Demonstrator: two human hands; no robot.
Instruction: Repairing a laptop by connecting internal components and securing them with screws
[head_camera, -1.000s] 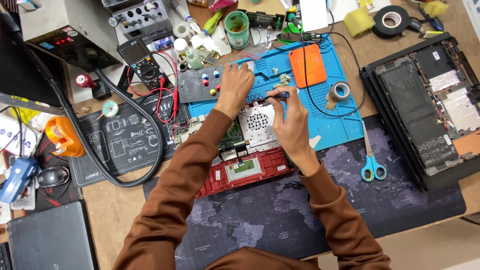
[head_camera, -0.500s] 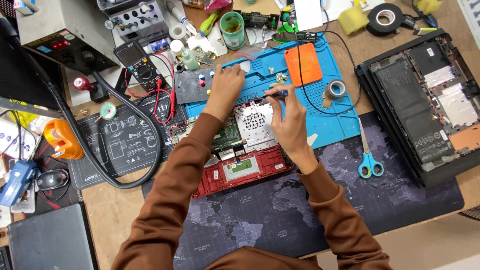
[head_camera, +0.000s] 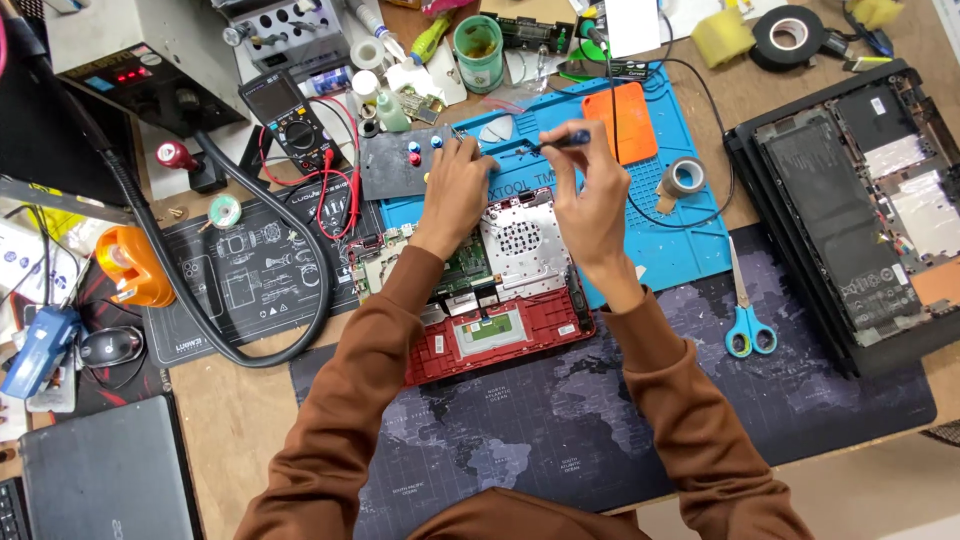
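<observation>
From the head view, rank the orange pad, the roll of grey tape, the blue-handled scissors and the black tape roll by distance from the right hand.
From the right hand:
1. Orange pad, just beyond it on the blue mat.
2. Roll of grey tape, to its right.
3. Blue-handled scissors, right and nearer the person.
4. Black tape roll, far corner.

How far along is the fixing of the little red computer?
Done: the red laptop lies opened, its boards and metal plate bare. In hand: the right hand holds a small screwdriver above it, while the left hand rests on the blue mat. Left: it remains uncovered, not closed up.
</observation>
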